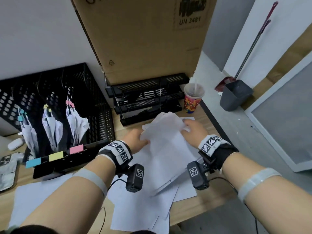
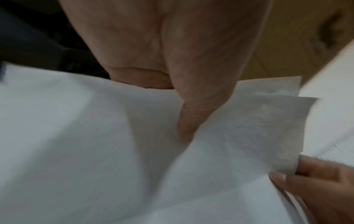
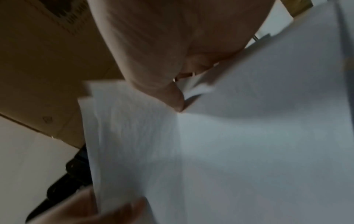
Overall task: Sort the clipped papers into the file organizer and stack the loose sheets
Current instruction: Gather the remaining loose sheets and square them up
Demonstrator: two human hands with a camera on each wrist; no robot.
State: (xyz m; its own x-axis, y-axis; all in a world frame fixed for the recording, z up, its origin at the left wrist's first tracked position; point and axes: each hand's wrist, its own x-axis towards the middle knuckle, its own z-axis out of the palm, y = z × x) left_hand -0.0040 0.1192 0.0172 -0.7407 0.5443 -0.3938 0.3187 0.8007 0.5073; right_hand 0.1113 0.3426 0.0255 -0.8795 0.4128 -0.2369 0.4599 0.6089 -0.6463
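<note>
Two hands are gathering loose white sheets above a wooden desk.

The file organizer (image 1: 55,105) is standing at the left, already holding the clipped papers (image 1: 50,125); the left hand (image 1: 137,141) and right hand (image 1: 192,130) are each pinching opposite edges of the loose sheets (image 1: 162,132), likely squaring them for stacking.

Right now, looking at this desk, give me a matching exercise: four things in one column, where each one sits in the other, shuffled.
Things:
1. drink cup
2. earbud case
3. pink sticky label
4. dustpan

Places:
A. on the floor, right of the desk
B. on the front edge of the file organizer
C. beside the black stacked trays
D. at the desk's far left

Pairs: 1-C, 2-D, 3-B, 4-A
</note>
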